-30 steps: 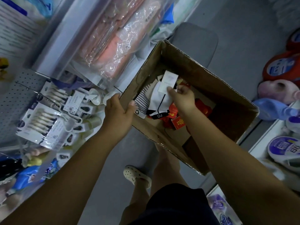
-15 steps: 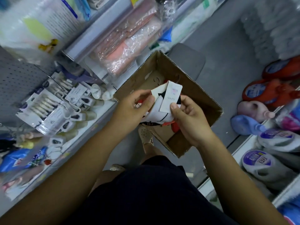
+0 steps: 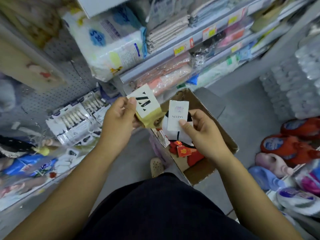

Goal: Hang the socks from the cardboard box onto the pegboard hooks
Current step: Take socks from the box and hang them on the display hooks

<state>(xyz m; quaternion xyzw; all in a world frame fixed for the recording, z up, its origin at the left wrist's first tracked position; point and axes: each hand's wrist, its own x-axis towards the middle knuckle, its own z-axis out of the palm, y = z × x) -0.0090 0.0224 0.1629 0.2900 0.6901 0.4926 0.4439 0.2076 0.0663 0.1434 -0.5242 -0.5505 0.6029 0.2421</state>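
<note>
A yellow pair of socks with a white card (image 3: 147, 108) is pinched by the left hand (image 3: 119, 122), nearest the grey metal pegboard (image 3: 52, 94) at left, while a white-black pair of socks (image 3: 178, 118) is gripped by the right hand (image 3: 206, 135) over the brown cardboard box (image 3: 207, 108).

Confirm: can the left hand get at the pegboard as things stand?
Probably yes. The left hand, gripping the yellow socks, is right of the pegboard with nothing between. Hanging packs crowd it; a free hook cannot be made out.

pegboard (image 3: 57, 90) upper: open holes | lower: hanging packets (image 3: 69, 123) block (tightly overlapped)
</note>
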